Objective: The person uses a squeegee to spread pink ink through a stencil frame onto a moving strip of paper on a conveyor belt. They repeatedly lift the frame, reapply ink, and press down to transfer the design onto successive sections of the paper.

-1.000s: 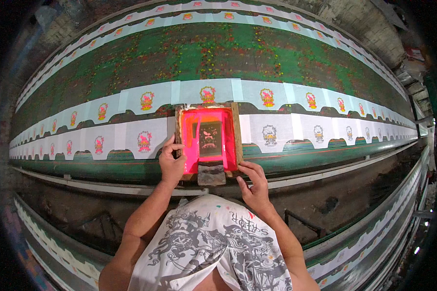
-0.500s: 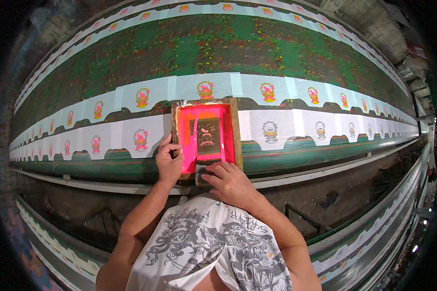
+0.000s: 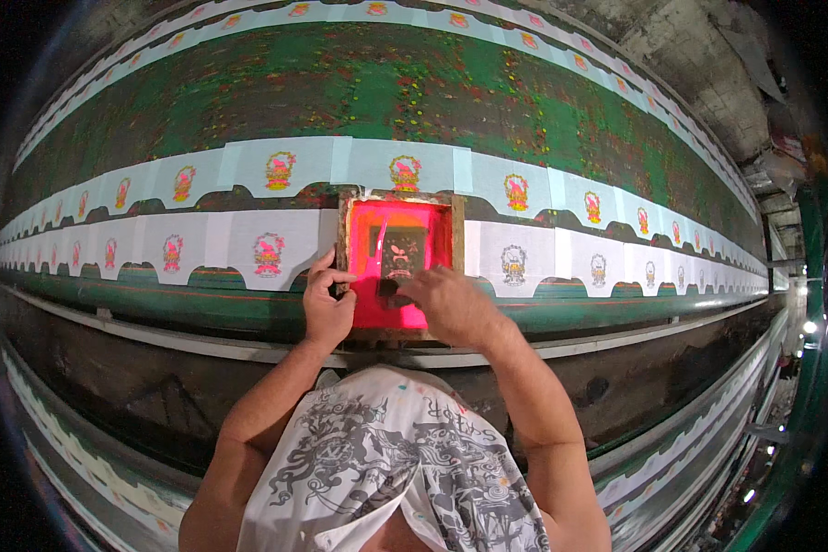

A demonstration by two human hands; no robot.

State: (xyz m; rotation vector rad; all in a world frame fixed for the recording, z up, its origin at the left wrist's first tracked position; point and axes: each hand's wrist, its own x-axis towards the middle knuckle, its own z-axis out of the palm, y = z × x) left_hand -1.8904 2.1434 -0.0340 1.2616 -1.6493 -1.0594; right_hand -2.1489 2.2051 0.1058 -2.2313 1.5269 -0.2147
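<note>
A wooden-edged printing screen (image 3: 458,225) lies over the near row of white fabric pieces. Bright pink ink (image 3: 365,315) covers much of its inside, around a dark mesh window (image 3: 400,248) with a small design. At the screen's left edge, my left hand (image 3: 327,305) has its fingers and thumb bent round the wood. My right hand (image 3: 453,305), slightly blurred, is closed on a dark squeegee (image 3: 391,289) inside the frame, over the lower part of the mesh. The hand hides most of the squeegee.
White pieces left of the screen carry pink prints (image 3: 268,255); those on the right have grey outline prints (image 3: 513,265). Behind lies a pale blue row (image 3: 193,182) with pink and yellow prints. A green, ink-spotted table surface (image 3: 285,83) stretches beyond, and a pale rail (image 3: 202,346) runs along the near side.
My right hand has pushed the squeegee away from me, from the screen's near edge up to the mesh. My left hand keeps its place at the frame. The whole view has tilted slightly.
</note>
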